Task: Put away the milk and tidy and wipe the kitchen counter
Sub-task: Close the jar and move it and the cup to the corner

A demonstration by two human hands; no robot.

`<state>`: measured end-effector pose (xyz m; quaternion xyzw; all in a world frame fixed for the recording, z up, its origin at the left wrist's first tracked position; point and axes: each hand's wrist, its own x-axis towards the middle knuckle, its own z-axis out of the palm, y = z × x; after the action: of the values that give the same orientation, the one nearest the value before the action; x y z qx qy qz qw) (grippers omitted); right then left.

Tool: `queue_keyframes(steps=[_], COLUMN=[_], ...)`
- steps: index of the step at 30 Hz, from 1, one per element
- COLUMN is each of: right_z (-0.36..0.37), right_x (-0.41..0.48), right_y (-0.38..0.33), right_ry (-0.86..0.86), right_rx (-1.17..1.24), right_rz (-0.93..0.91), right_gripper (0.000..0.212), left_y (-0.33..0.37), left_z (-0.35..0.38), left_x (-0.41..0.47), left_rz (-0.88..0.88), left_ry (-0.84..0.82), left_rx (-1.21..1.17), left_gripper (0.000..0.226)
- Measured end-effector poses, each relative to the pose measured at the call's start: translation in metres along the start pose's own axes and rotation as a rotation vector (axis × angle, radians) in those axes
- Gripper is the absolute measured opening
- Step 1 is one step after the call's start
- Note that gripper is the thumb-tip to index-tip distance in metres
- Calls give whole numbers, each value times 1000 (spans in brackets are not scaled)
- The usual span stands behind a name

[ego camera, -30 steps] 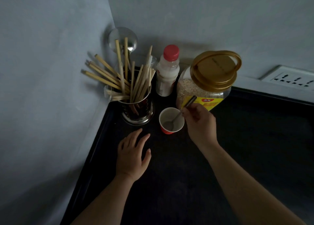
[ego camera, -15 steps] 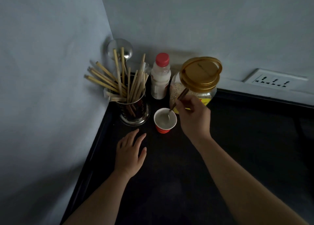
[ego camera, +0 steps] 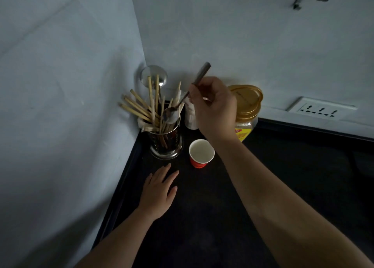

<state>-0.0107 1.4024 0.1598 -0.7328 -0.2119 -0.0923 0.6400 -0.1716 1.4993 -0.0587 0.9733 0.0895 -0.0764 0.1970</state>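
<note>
My right hand (ego camera: 214,108) grips a metal spoon (ego camera: 172,114) by its handle, with the bowl end over the rim of the steel utensil holder (ego camera: 166,144) full of chopsticks. A small red paper cup (ego camera: 201,153) with a white inside stands on the black counter (ego camera: 263,186), below my right wrist. My left hand (ego camera: 158,189) rests flat on the counter in front of the holder, fingers apart, holding nothing. The white milk bottle (ego camera: 190,116) stands in the corner, mostly hidden behind my right hand.
A clear jar with a gold lid (ego camera: 248,110) and a yellow label stands against the back wall. A metal ladle (ego camera: 153,77) sticks up from the holder. A wall socket (ego camera: 319,110) sits at the right. Walls close in on the left and back.
My right hand lifted the spoon out of the red cup and carried it up and left to the utensil holder. My left hand stayed on the counter.
</note>
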Motion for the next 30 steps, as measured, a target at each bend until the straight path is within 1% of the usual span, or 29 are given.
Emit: queue_keyframes(steps=[2,8,11,14,17,23,26,30], right_z=[9,27,31,28,25,11,-9,-44], right_x=[0,-9,-16,-22,-27,-35,-49,-85], right_y=[7,47,62,72,75,65,62,57], right_ry=[-14,-147,-219,-246,-257,-274,-321,-361], right_rx=[-16,-181,-249,-282,-279,-354,-416,-468], right_rz=[17,113,96,92,120,130,223,364], right_gripper=[10,4,2,2,8,31,38,39], left_y=[-1,-5,-5,-6,-6,-4,-2,5], left_z=[5,9,10,10,10,7,1,-8], left_x=[-2,-3,-3,-2,-2,-2,-1,2], left_rz=[-3,0,-4,9,12,17,17,-16], left_ry=[15,45,61,76,88,78,39,-60], left_rx=[9,-44,-76,-90,-74,-62,-79,-18], left_gripper=[53,53,53,52,51,51,52,54])
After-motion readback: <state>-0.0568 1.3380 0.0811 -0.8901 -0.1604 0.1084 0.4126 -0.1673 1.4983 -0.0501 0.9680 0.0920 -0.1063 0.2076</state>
